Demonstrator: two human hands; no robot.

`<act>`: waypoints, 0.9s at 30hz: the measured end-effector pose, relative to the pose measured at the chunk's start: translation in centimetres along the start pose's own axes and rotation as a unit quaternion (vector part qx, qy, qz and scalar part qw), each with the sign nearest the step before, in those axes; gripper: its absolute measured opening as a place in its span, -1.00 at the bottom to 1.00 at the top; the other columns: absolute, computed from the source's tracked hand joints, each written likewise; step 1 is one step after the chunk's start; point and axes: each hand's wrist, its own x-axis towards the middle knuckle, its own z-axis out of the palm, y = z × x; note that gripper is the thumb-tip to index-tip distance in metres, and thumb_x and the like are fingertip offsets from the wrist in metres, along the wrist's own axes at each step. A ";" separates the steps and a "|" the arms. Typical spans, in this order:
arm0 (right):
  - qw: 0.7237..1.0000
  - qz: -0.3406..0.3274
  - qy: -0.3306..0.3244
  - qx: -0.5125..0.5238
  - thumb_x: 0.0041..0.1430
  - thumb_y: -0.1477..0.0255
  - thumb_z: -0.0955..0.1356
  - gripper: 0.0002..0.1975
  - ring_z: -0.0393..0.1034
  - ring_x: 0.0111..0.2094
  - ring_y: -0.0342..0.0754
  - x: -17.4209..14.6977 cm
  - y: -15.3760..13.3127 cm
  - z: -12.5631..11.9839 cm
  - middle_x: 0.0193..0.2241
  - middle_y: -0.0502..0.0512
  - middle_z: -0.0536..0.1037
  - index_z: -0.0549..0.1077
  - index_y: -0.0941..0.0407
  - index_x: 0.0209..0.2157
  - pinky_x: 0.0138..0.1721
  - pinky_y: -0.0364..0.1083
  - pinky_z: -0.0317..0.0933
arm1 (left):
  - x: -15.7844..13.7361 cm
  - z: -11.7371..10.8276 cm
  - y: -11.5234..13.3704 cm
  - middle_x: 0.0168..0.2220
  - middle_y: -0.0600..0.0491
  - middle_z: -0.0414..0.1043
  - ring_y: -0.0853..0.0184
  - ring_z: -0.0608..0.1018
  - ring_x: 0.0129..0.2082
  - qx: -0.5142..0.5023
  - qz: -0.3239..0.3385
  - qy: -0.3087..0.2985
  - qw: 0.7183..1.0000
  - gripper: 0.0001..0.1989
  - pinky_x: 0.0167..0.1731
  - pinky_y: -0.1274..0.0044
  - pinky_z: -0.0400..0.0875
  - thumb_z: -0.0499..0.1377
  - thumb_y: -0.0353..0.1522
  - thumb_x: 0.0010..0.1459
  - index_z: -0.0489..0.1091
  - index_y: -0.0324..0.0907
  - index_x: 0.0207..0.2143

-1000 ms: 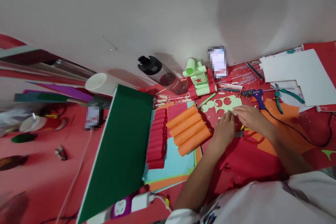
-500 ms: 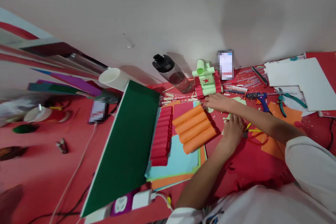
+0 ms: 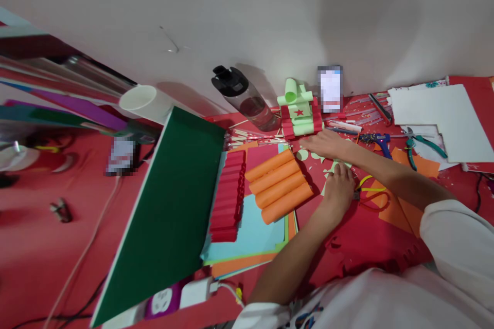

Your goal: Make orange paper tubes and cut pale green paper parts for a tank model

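My right hand [image 3: 322,143] reaches across with its fingers stretched out low over the table, beside small cut pieces of pale green paper [image 3: 302,154]. Just beyond its fingertips stands a paper model [image 3: 302,113] of pale green rolls and red strips, with a red star on its front. My left hand [image 3: 339,183] rests nearer to me, fingers slightly bent and apart on a pale green scrap [image 3: 341,166]; nothing shows in its grasp. To its right lie red-and-yellow-handled scissors [image 3: 372,195]. Orange corrugated paper rolls [image 3: 278,185] sit left of both hands.
A folded red paper strip [image 3: 228,198] lies on coloured sheets [image 3: 247,249], beside an upright green board [image 3: 162,216]. A water bottle [image 3: 247,100] and a phone [image 3: 330,90] stand by the wall. To the right are a glue gun [image 3: 380,142], pliers [image 3: 424,145] and white board [image 3: 447,118].
The view has shifted a little, so most things sit further left in it. My left hand's fingers have moved slightly over the pale green scraps; my right hand stays near the paper model.
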 end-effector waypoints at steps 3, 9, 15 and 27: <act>1.000 -0.011 -0.015 -0.016 0.49 0.51 0.23 -0.67 0.61 -0.24 0.13 0.1 0.3 0.2 -0.21 0.28 0.71 0.44 0.13 0.18 -0.35 -0.05 0.16 | 0.0 0.1 0.0 0.29 -0.41 0.35 -0.01 0.46 0.21 0.006 0.001 0.001 1.000 -0.56 0.01 0.29 0.50 0.02 -0.42 0.47 0.32 -0.44 0.30; 1.000 0.015 -0.025 0.001 0.57 0.30 0.21 -0.66 0.64 -0.15 0.16 0.4 0.2 0.5 -0.17 0.25 0.73 0.44 0.02 0.22 -0.29 -0.05 0.22 | 0.0 0.0 -0.1 0.24 -0.42 0.38 -0.02 0.47 0.21 -0.006 0.007 0.002 1.000 -0.59 0.03 0.27 0.51 0.04 -0.39 0.47 0.37 -0.43 0.26; 0.993 0.106 -0.041 0.044 0.44 0.23 0.38 -0.41 0.62 -0.06 0.30 -1.6 0.2 -1.2 -0.16 0.45 0.70 0.29 0.27 0.33 -0.10 0.04 0.30 | -0.1 0.1 -0.3 0.34 -0.40 0.33 -0.01 0.45 0.28 -0.005 0.011 0.009 1.000 -0.56 0.08 0.28 0.52 0.03 -0.42 0.46 0.34 -0.38 0.32; 0.735 0.204 0.259 0.592 0.43 0.15 0.34 -0.65 0.53 -0.41 -0.09 -15.3 2.1 1.1 -0.25 0.14 0.70 0.64 0.09 -0.06 -0.37 -0.11 0.41 | -0.5 -1.0 -0.7 0.46 -0.35 0.19 0.00 0.41 0.34 -0.002 0.011 -0.018 1.000 -0.52 0.16 0.25 0.51 -0.01 -0.43 0.48 0.26 -0.40 0.37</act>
